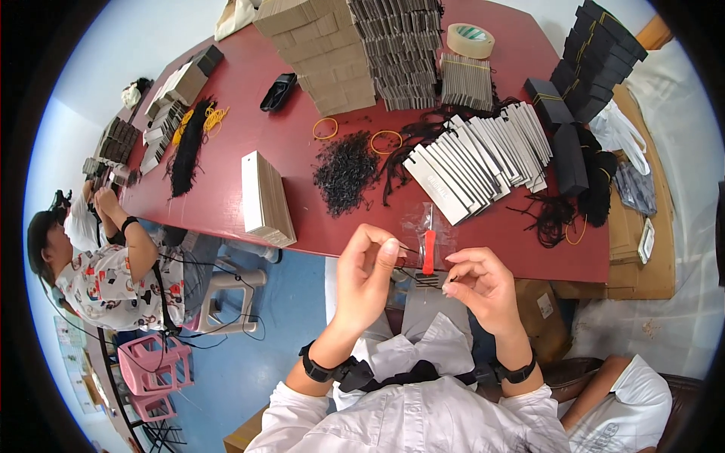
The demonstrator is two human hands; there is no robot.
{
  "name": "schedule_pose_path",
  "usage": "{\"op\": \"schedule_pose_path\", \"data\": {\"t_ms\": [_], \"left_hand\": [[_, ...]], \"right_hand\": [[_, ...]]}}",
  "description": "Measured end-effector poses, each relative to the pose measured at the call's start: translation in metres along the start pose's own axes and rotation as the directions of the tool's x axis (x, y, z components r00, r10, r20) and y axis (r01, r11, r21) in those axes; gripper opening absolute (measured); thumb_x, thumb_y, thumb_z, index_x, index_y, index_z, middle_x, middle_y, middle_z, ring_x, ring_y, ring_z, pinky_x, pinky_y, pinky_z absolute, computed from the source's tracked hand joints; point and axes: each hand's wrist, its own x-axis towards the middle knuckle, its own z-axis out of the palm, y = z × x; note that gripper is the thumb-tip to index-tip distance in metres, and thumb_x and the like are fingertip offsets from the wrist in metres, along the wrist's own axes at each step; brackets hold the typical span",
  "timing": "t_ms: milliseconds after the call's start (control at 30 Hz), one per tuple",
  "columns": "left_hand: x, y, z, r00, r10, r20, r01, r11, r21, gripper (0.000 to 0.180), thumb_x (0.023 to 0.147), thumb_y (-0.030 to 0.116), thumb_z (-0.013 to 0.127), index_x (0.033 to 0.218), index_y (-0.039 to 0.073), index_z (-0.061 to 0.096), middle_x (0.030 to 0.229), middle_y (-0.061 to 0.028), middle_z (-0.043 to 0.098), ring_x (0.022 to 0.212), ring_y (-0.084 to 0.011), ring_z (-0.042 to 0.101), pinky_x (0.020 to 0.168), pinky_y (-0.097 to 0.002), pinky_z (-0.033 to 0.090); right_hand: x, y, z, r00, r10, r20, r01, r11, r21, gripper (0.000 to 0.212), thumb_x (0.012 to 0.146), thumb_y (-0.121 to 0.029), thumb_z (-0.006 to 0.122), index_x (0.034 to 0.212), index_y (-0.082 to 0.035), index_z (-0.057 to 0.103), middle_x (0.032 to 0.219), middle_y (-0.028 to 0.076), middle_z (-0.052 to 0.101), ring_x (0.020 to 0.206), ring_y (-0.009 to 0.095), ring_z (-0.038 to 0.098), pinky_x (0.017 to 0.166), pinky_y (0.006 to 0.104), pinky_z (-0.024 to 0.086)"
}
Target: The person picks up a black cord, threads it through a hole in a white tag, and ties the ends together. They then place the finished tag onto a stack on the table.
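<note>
Just off the table's near edge, my left hand (365, 278) pinches a thin black cord (410, 277) between thumb and forefinger. My right hand (484, 290) is closed in a pinch on the other part of this cord, its remaining fingers curled. The cord runs loosely across the gap between both hands. Between and just beyond them lies a red-handled tool (429, 252) on a clear plastic bag (445, 238). Farther off are a heap of small black plastic pieces (346, 172) and a fanned row of white tags (483, 162) with black cords.
A stack of cards (266, 200) stands left of the black heap. Tall cardboard stacks (317, 57), a tape roll (470, 41) and black boxes (596, 60) fill the far side. Black cord bundles (596, 177) lie right. Another person (113, 272) works at the left; a white sleeve (638, 400) shows lower right.
</note>
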Motion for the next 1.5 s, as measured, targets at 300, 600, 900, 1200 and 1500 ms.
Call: {"op": "schedule_pose_path", "data": {"t_ms": [300,600,900,1200,1500], "left_hand": [[-0.001,-0.015,0.014,0.990,-0.116,0.079,0.128,0.979,-0.161,0.012,0.098,0.014,0.051,0.097,0.002,0.053,0.093,-0.0062,0.062,0.087,-0.0116,0.060,0.083,-0.0279,0.048],[0.010,-0.025,0.027,0.998,-0.037,0.043,0.033,0.994,0.103,0.007,0.095,0.004,0.055,0.099,-0.001,0.053,0.096,-0.0053,0.061,0.086,-0.0091,0.059,0.077,-0.0231,0.048],[0.025,-0.023,0.009,0.960,0.034,0.277,-0.111,0.957,0.268,0.008,0.086,0.003,0.066,0.094,0.001,0.067,0.092,-0.0066,0.061,0.082,-0.0120,0.059,0.071,-0.0246,0.049],[0.052,-0.014,-0.006,0.879,0.044,0.475,-0.237,0.905,0.353,0.006,0.083,0.003,0.068,0.090,0.003,0.067,0.084,-0.0036,0.063,0.078,-0.0141,0.058,0.060,-0.0254,0.046],[0.054,-0.018,-0.007,0.895,0.119,0.430,-0.303,0.869,0.391,0.011,0.077,0.000,0.069,0.087,0.005,0.066,0.081,-0.0038,0.062,0.073,-0.0195,0.056,0.059,-0.0298,0.044]], "right_hand": [[0.011,0.003,0.001,0.992,-0.067,-0.109,0.069,0.997,0.017,0.017,0.082,0.006,0.066,0.098,0.005,0.060,0.090,0.010,0.065,0.082,0.015,0.065,0.074,0.0260,0.054],[0.029,0.009,0.001,0.947,-0.264,-0.184,0.226,0.952,-0.204,0.013,0.079,0.008,0.069,0.088,0.003,0.061,0.086,0.006,0.061,0.078,0.012,0.064,0.066,0.0225,0.053],[0.046,0.013,-0.008,0.864,-0.503,-0.002,0.431,0.742,-0.513,0.020,0.071,0.008,0.074,0.083,0.000,0.061,0.081,0.007,0.059,0.067,0.011,0.057,0.054,0.0234,0.047],[0.056,0.015,-0.013,0.869,-0.486,0.091,0.456,0.716,-0.529,0.024,0.068,0.006,0.077,0.084,-0.002,0.060,0.081,0.007,0.060,0.069,0.014,0.059,0.055,0.0249,0.048],[0.054,0.010,-0.012,0.937,-0.345,0.050,0.329,0.828,-0.453,0.021,0.074,0.004,0.074,0.091,-0.001,0.063,0.082,0.008,0.062,0.062,0.009,0.057,0.050,0.0214,0.045]]}}
